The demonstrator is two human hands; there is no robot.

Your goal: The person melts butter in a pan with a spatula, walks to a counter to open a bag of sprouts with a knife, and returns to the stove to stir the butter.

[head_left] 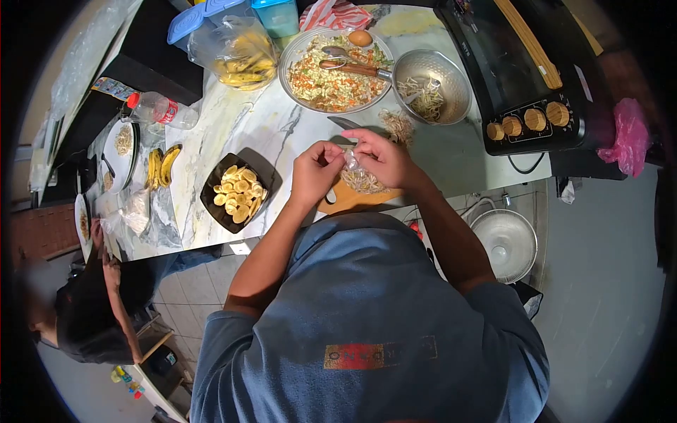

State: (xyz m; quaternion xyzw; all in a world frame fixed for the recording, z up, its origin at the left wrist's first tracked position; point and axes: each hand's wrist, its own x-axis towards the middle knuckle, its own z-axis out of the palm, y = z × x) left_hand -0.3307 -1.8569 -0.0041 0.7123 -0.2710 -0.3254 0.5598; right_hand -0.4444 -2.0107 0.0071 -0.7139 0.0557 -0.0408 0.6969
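My left hand (319, 168) and my right hand (384, 156) meet over an orange-brown cutting board (347, 201), each pinching the gathered top of a clear plastic bag (351, 161). Pale, thin strands that look like bean sprouts (365, 183) show just below my fingers, over the board. Beyond my hands lies a knife (343, 122), partly hidden by my right hand. A loose clump of stringy, pale roots (397, 127) sits on the counter past my right knuckles.
A dark bowl of sliced bananas (238, 194) stands to the left. Farther back are a tray of chopped vegetables (310, 76), a metal bowl with sprouts (451, 77), and bagged bananas (243, 63). An oven (522, 77) bounds the right; another person (92, 310) works at far left.
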